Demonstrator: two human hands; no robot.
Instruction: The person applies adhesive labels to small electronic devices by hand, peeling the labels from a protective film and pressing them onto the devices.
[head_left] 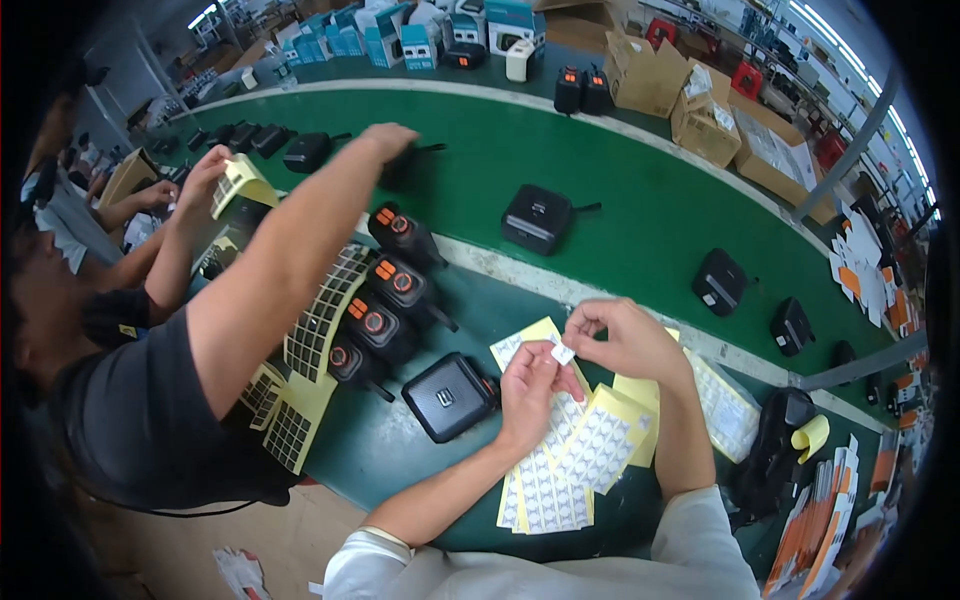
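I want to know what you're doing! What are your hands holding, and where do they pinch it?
A small white square sticker, pinched at its edges between fingertips of the left hand and right hand.

belt (640, 200) green | sticker (562, 351) white, above yellow sheets (600, 440) gridded white | box (449, 396) black, left of sheets | radios (385, 300) black-orange

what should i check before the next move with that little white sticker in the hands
1. White sticker pinched between both hands: ok.
2. Left hand and right hand unobstructed: ok.
3. Sticker fully peeled, not folded: cannot tell.
4. Black square device close beside left hand: ok.
5. Sticker sheets lie flat under the hands: ok.
6. Co-worker's arm reaches away over the green belt, apart from the hands: ok.
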